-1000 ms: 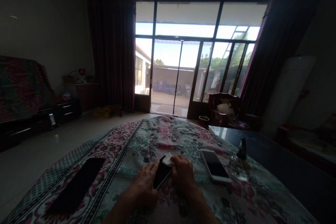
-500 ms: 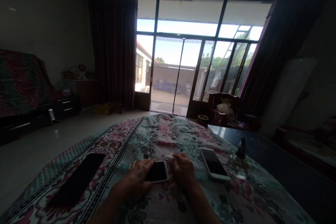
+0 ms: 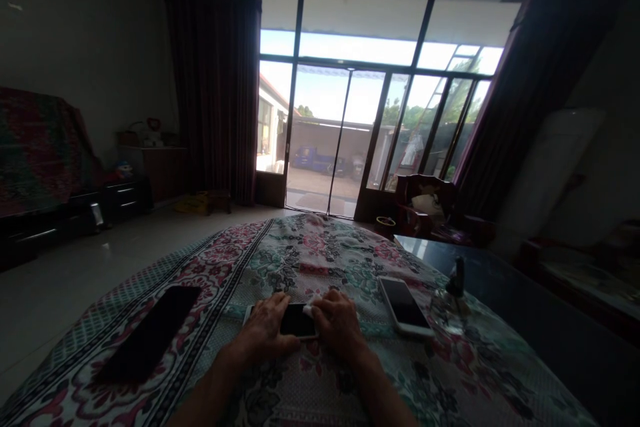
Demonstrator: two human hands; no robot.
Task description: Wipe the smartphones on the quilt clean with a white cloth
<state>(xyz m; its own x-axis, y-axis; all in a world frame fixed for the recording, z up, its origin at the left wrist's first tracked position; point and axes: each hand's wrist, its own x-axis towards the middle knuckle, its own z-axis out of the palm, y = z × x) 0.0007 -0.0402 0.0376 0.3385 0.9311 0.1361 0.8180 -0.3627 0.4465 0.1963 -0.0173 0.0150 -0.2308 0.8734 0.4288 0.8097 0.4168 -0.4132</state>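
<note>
A white-framed smartphone (image 3: 299,324) with a dark screen lies flat on the patterned cloth in front of me. My left hand (image 3: 269,321) lies over its left part and grips it, the thumb along the near edge. At the phone's right end, my right hand (image 3: 338,321) is closed on a small white wipe (image 3: 309,307), which touches the screen. Whether the wipe is tissue or cloth is hard to tell. A second white phone (image 3: 406,307) lies to the right, beside a clear bottle with a black pump top (image 3: 454,303).
A long black flat object (image 3: 149,333) lies on the floral cloth (image 3: 320,387) at the left. Right of the cloth is a dark tabletop (image 3: 520,307). Beyond stand a wooden chair (image 3: 425,203) and a glass door (image 3: 330,140).
My right hand has moved left with the wipe, from beside the phone onto its right end. More of the phone's left edge shows past my left hand.
</note>
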